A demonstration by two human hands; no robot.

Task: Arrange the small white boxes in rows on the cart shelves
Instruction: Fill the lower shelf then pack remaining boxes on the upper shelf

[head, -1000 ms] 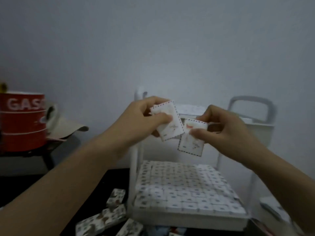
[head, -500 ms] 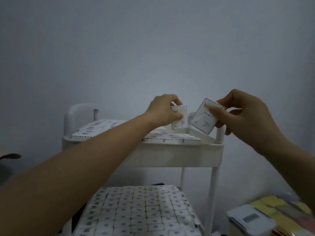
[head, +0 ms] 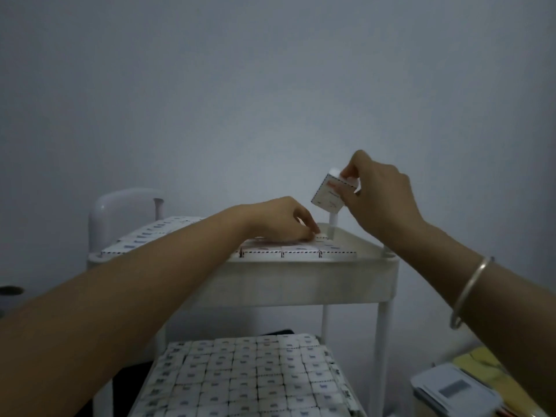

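Filling the top shelf [head: 301, 281]: right hand [head: 382, 203] pinches a small white box [head: 328, 197] above its back corner; left hand [head: 279, 224] reaches its rows [head: 301, 252], grip unclear. Lower shelf [head: 343, 386] beneath looks full.

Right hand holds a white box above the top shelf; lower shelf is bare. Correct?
No: the head view shows the lower shelf packed with rows of boxes. The right hand does hold a white box above the top shelf.
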